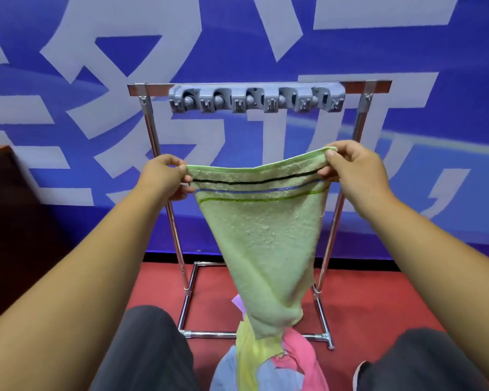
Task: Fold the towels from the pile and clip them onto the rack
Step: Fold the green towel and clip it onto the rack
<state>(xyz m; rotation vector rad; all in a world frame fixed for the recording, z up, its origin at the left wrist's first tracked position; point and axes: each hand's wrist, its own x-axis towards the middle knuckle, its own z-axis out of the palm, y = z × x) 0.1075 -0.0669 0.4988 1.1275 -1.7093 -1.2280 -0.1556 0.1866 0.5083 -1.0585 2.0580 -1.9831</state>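
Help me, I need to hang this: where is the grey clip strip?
Head view, upper centre: the grey clip strip sits on the rack's top bar, above the green towel.

Green towel (261,232) between both hands

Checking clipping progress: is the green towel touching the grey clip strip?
Apart. Head view shows backdrop between the green towel and the grey clip strip.

Pale green towel (261,238), crossed near the top by thin black, blue and bright green stripes. Pink, yellow, light blue and perhaps lilac in the pile (268,368). Chrome rack (172,221), grey clip strip (256,100). Red floor (378,292), blue backdrop (407,66) lettered white.
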